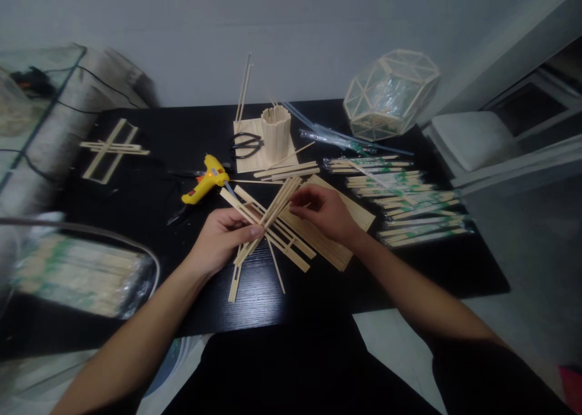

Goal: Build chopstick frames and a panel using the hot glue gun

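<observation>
Small hobby-craft work area; home room or little workshop, cannot tell which. Evidence: black tabletop against plain wall. Yellow glue gun left of centre. Bagged wooden sticks along right edge, a bagged bundle by near left corner. Handmade pieces: stick lattice above the middle, stick cup near far edge, clear-panelled polyhedron at far right corner.
</observation>
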Motion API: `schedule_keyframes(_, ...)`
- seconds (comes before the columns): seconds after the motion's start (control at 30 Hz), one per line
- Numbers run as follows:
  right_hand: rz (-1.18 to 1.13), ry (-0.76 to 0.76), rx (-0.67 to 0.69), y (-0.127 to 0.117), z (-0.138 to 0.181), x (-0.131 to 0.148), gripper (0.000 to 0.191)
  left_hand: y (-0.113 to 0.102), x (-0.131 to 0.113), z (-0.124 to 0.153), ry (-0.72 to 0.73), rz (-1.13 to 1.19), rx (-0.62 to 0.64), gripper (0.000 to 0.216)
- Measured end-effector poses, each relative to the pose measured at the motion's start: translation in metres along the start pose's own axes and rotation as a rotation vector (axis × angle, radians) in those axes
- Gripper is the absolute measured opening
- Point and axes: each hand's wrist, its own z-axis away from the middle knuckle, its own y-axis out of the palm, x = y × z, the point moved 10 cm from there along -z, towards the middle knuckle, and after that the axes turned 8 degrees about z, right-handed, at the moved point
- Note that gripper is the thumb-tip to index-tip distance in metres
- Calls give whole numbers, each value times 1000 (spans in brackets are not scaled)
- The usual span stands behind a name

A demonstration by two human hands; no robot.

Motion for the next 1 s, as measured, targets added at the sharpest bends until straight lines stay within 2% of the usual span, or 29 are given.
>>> schedule_keyframes(0.23,-29,13,-12,-1,1,1,38,3,0,1,-27,122,-16,33)
schedule_keyframes(0.6,-49,11,47,7,2,3,26,4,0,1,-47,188,-26,33)
schedule_keyframes(0.8,-19,39,-37,-3,4,4,17,1,1,0,-38,200,-37,33)
schedule_keyframes(1.0,0,20,-110,-10,3,-1,24,2,-1,0,-19,201,-37,36)
